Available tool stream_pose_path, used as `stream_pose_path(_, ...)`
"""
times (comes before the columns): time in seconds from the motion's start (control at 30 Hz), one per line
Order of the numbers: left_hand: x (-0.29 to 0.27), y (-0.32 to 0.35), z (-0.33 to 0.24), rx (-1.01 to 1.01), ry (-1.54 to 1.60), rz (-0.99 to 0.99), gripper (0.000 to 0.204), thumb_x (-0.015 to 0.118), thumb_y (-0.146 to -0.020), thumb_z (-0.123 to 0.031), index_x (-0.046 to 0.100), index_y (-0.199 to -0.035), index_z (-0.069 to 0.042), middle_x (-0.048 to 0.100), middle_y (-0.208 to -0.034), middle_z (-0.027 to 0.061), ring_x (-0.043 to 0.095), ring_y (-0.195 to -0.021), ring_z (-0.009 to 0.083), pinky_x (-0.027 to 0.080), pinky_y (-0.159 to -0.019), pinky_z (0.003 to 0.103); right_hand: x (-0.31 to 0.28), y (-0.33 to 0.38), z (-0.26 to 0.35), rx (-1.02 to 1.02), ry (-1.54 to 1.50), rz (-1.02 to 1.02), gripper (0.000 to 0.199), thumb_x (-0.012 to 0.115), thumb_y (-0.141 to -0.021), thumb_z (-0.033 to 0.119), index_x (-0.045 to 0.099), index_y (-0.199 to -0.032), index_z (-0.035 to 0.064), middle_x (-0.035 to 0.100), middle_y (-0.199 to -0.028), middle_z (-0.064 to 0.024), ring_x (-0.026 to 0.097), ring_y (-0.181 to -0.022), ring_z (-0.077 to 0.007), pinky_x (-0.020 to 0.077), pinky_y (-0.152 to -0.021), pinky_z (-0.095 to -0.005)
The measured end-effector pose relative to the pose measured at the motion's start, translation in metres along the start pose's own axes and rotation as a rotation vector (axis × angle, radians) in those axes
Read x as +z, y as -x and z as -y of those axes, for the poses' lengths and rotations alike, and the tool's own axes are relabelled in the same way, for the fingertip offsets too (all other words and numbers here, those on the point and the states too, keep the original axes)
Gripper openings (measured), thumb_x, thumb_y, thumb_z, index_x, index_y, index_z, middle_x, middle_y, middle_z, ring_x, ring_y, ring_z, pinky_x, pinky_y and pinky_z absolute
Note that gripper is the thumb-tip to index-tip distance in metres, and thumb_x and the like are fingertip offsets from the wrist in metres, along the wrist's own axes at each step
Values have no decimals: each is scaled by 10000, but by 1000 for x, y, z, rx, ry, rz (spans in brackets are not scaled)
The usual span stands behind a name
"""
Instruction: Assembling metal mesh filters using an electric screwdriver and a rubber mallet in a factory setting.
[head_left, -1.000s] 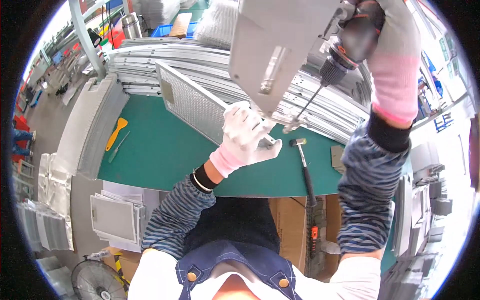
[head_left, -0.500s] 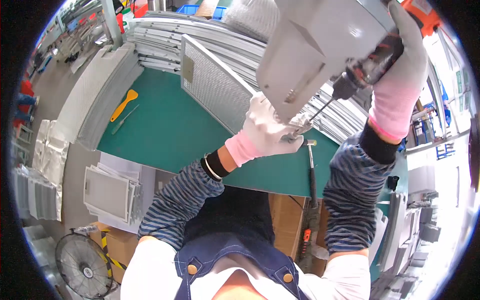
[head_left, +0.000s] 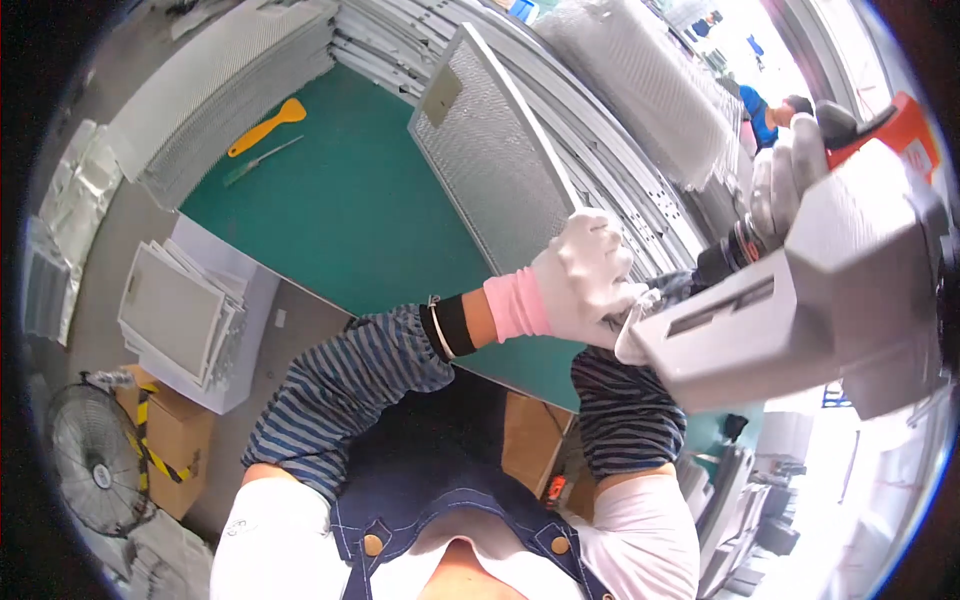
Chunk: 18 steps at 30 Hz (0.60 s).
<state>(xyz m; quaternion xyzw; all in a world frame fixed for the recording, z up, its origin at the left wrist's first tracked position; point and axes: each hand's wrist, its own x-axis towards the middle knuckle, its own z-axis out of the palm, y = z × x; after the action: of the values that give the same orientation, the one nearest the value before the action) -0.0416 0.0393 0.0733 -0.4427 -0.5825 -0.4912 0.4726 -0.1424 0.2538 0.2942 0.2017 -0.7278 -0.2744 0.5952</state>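
Note:
My left hand [head_left: 590, 285], in a white glove with a pink cuff, is closed on the narrow end of a pale grey housing [head_left: 850, 270] with a slot in its side. The exact grip is partly hidden by the fingers. My gloved right hand [head_left: 780, 190] wraps round a cordless power screwdriver [head_left: 735, 245], black with an orange-red part. The screwdriver sits behind the housing, its front end toward my left hand; its tip is hidden. The housing covers part of my right wrist and forearm.
On the green tabletop [head_left: 350, 200] lie a yellow scraper [head_left: 265, 125] and a thin tool [head_left: 262, 160]. A framed mesh panel [head_left: 490, 140] leans behind my left hand. Stacked mesh sheets [head_left: 225, 100] stand left; frames [head_left: 175, 315] and a fan [head_left: 95, 460] are below. Another person [head_left: 768, 112] is far right.
The housing has swung down to the right and turned, with the screwdriver now behind it. My right hand has moved lower. The whole view has shifted, and the hammer is no longer visible.

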Motion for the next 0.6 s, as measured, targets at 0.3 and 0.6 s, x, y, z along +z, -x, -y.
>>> stream_pose_path(0.3, 10, 19, 15, -101, -55, 21, 248, 620, -529, -343, 664, -619, -116, 574, -662, 83, 582, -738, 266, 434, -858, 442, -89, 17, 147, -135, -2, 1, 231, 617, -877, 131, 612, -1075, 12, 669, -925, -52, 652, -806, -189, 525, -713, -302)
stream_pose_path(0.6, 0, 10, 7, -43, -60, 18, 149, 610, -533, -245, 626, -599, -112, 552, -675, 69, 571, -718, 259, 444, -821, 448, -20, -17, 99, -133, 133, -44, 205, 622, -867, 117, 615, -1042, 11, 666, -908, -56, 648, -787, -186, 523, -702, -298)
